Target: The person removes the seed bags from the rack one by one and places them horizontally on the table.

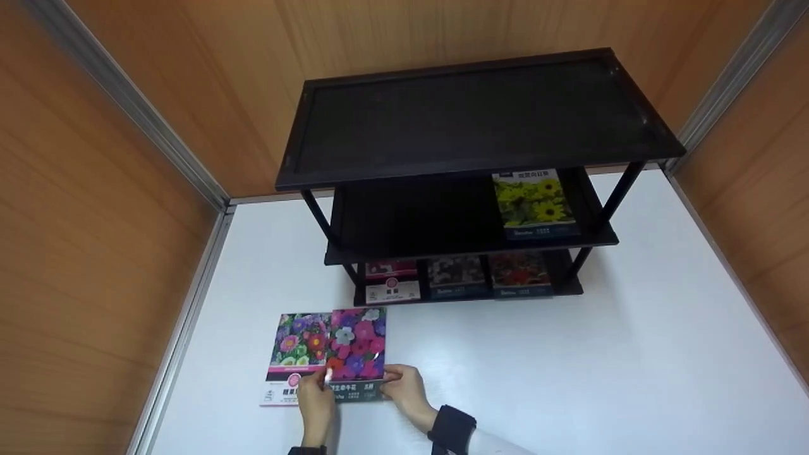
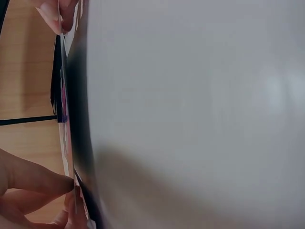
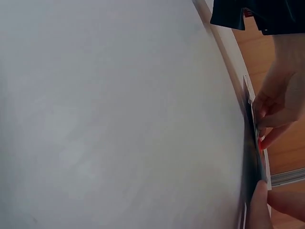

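Note:
A flower seed packet [image 1: 358,346] with pink and purple blooms and a dark green lower band overlaps the right side of another seed packet [image 1: 297,344], which has mixed flowers and a white lower band. My left hand [image 1: 316,404] pinches the lower left edge of the pink-flowered packet, above the other one. At its lower right edge my right hand [image 1: 407,392] pinches it between thumb and fingers. In the left wrist view the packet's edge [image 2: 69,138] appears nearly side-on, over a shadow on the white table.
Behind the packets stands a black three-tier rack [image 1: 468,120]. A yellow-flowered packet [image 1: 534,199] lies on its middle shelf. Three packets lie on the lowest shelf, the leftmost red and white [image 1: 393,287]. Wooden walls [image 1: 95,253] enclose the white table [image 1: 569,379].

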